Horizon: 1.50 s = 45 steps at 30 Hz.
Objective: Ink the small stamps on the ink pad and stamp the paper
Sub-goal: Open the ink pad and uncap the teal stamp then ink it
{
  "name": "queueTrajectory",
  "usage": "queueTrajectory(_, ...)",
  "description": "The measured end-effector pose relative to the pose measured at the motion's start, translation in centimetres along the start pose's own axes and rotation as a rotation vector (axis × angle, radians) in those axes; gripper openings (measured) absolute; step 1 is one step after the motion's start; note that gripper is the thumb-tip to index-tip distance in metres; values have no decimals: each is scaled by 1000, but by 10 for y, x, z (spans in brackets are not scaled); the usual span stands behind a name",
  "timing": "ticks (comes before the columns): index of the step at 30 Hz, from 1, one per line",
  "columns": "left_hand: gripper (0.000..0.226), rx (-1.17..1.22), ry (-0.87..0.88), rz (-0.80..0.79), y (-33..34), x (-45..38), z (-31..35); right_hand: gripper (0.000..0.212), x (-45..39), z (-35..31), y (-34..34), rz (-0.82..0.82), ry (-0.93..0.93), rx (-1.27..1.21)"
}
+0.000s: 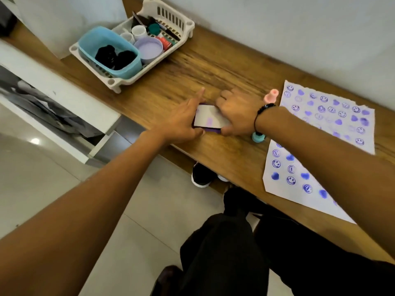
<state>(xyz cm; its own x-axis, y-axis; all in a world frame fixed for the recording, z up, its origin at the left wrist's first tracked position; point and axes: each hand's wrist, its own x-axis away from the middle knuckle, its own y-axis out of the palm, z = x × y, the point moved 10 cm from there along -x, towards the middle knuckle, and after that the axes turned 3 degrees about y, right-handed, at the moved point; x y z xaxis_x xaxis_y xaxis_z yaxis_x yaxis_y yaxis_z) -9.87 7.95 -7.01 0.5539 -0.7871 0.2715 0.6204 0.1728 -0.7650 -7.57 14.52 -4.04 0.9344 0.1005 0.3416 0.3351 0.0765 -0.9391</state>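
Observation:
The ink pad [208, 119] lies on the wooden table [213, 67], its pale lid lifted at an angle over a purple base. My left hand [183, 122] grips its left side, the index finger stretched out. My right hand [237, 113] grips the right side. Just right of my right wrist stand a pink stamp [271, 96] and a teal stamp [258, 137]. The paper [327, 133] lies further right, covered with several blue and purple smileys and hearts; my right forearm hides part of it.
A white basket [119, 83] at the back left holds a blue tub [111, 52], a lilac lid, small jars and markers. A white drawer unit [64, 107] stands left of the table. Below the table edge are shoes and my dark trousers.

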Motion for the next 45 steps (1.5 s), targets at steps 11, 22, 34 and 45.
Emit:
queueTrajectory(11, 117, 161, -4, 74, -9, 4, -4, 23, -6, 62, -16, -201, 221, -819)
queueTrajectory(22, 122, 95, 28, 168, -9, 7, 3, 30, -6, 69, -53, 256, 292, -380)
queueTrajectory(34, 36, 507, 23, 548, 4, 45, 46, 24, 79, 50, 12, 139, 357, -285)
queueTrajectory(45, 29, 1078, -164, 472, 27, 48, 39, 16, 87, 36, 19, 262, 481, -1504)
